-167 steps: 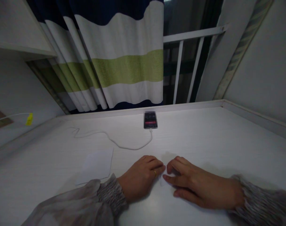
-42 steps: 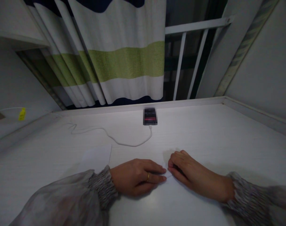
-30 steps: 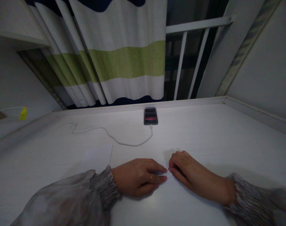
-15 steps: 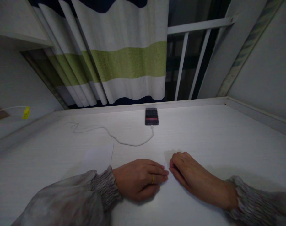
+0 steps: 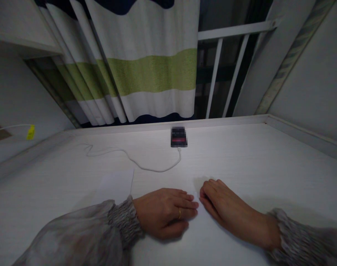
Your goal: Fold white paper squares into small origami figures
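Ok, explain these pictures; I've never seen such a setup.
There is no machine, just a person's two bare hands. Every picture comes from one camera worn on the head, looking forward and down. The left hand, with a gold ring, lies with fingers extended; the right hand has curled fingers. A sliver of white paper shows between them, so whether it is gripped is unclear. On the white tabletop lie a paper sheet, partly behind the left sleeve, and a dark, pixelated phone-like device with a white cable.

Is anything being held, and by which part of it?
What looks like white paper shows between the left hand and right hand; any grip on it is hidden.
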The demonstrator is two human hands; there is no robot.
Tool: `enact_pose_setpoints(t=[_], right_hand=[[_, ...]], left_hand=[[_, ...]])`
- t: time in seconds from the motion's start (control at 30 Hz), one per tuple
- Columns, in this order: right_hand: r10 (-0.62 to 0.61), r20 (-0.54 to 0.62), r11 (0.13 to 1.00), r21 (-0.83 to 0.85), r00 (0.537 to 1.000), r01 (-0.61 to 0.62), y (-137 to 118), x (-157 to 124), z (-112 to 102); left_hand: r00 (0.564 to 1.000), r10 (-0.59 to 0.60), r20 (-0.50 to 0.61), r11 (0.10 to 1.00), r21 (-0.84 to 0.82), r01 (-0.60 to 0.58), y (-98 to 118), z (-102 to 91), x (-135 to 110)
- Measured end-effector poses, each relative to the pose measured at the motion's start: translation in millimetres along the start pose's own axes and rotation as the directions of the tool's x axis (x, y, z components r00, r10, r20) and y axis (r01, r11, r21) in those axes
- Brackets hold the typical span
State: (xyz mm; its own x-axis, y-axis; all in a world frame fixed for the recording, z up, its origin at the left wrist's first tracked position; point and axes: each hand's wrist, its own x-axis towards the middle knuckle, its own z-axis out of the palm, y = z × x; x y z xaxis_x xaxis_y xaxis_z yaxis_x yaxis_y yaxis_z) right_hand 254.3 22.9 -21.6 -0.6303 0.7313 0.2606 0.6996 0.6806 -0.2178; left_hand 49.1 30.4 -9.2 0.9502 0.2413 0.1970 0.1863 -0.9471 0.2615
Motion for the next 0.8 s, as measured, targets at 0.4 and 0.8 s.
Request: enact_pose_setpoints(t=[0.4,0.8], right_hand=[[0.066,0.082,0.984,0.158,0.994,-0.078,-3,-3,-3],[0.123,0.067,0.894,0.426,0.990,-0.140,11,-3,-13]], left_hand=[[1.000,-0.017,-0.019,0.995,0.099,0.018,9,5.4,0],[0.996,-0.083,-0.021,0.997,0.007,0.083,12,3.0,0]])
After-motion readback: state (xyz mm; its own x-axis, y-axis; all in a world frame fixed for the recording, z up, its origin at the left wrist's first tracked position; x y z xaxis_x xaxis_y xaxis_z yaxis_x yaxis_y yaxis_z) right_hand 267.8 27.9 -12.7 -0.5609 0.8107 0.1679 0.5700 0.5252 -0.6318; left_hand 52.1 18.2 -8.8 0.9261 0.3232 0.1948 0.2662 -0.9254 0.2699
